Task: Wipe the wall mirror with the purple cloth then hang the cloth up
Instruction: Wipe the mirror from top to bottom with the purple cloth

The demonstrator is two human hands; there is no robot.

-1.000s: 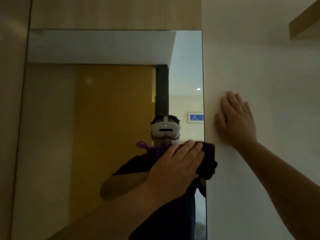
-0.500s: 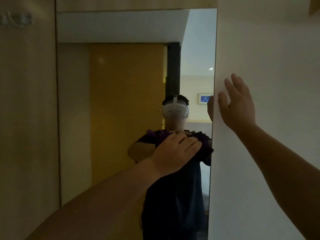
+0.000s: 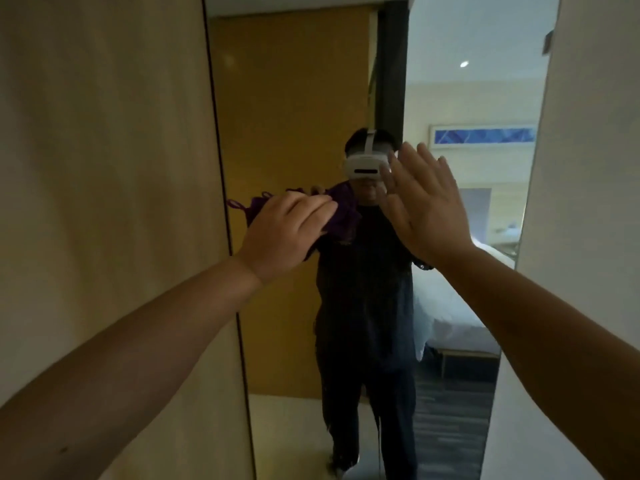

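Left hand (image 3: 287, 233) clutches purple cloth (image 3: 341, 216) | right hand (image 3: 427, 209) flat before mirror (image 3: 294, 98)

Bare forearms, white headset (image 3: 365, 163), dark shirt (image 3: 363, 271) and trousers (image 3: 367, 410)

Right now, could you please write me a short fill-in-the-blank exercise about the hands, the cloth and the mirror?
1. The purple cloth is held by the ____ hand.
2. The right hand is open and holds ____.
3. The cloth is in front of the ____.
4. The panel left of the mirror looks like ____.

Missing words: left; nothing; mirror; wood
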